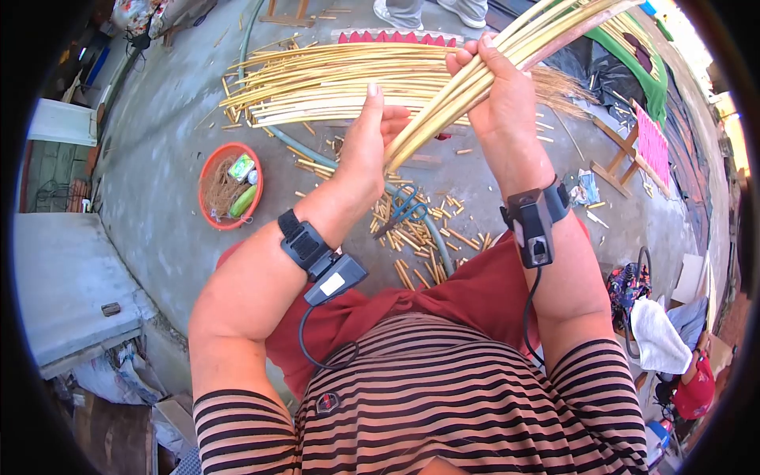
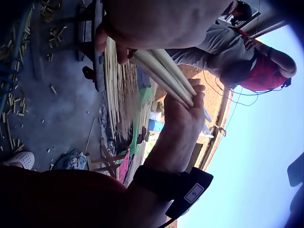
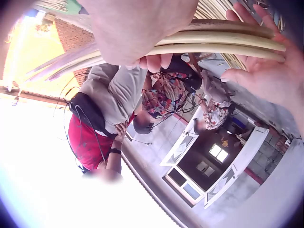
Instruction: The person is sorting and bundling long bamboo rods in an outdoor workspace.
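Note:
My right hand (image 1: 507, 99) grips a slanting bundle of long yellow-green plant stalks (image 1: 459, 85), fingers and thumb curled round it. Beyond that hand the bundle runs up to the right edge of the head view. At its lower end, my left hand (image 1: 366, 146) touches the stalks with its thumb raised. The right wrist view shows this left hand (image 3: 273, 78) spread, the cut stalk ends (image 3: 278, 50) lying against its palm. Below both hands lies a wide layer of similar stalks (image 1: 317, 75), with brown brushy tips (image 1: 558, 87) on the right.
Short cut stalk pieces (image 1: 412, 233) litter the concrete floor around a green hose (image 1: 438, 245). An orange basin (image 1: 203, 190) holding fibres and packets stands at left. A wooden stand (image 1: 613, 168) with pink cloth is at right. Another person's legs (image 1: 404, 11) show beyond the stalks.

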The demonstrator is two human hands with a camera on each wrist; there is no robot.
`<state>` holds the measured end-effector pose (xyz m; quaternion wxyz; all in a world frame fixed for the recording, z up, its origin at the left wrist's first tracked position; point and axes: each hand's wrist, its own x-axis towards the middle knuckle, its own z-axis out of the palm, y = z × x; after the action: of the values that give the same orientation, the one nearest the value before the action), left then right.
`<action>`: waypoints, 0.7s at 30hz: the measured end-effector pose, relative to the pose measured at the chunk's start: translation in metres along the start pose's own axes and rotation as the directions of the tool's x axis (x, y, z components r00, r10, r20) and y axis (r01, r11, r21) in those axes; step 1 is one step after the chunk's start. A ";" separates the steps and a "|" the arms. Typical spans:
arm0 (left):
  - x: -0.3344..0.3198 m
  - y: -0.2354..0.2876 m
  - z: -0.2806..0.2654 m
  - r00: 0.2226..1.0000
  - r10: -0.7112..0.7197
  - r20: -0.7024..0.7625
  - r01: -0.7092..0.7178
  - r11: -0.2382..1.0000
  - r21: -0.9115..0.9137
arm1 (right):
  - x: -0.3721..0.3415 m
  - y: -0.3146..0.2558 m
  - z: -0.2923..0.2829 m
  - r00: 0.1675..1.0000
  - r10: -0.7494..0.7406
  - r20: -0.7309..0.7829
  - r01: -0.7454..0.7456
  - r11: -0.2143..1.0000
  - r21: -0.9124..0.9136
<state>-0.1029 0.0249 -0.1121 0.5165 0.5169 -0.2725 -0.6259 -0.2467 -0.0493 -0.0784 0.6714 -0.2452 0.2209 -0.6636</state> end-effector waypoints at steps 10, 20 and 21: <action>0.004 0.008 0.004 0.998 -0.048 0.052 0.061 0.954 -0.294 | -0.010 -0.010 0.014 1.000 -0.019 0.008 0.019 1.000 -0.021; -0.011 0.013 0.028 0.957 0.028 0.288 0.128 0.852 -0.508 | -0.019 -0.023 0.028 0.990 -0.129 0.055 0.127 0.991 0.040; -0.013 0.011 0.025 0.955 0.024 0.296 0.134 0.855 -0.501 | -0.020 -0.023 0.026 0.994 -0.093 0.059 0.090 0.995 0.051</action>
<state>-0.1235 0.0284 -0.0901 0.5717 0.2692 -0.1528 -0.7598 -0.2486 -0.0283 -0.0445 0.6525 -0.2590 0.1725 -0.6910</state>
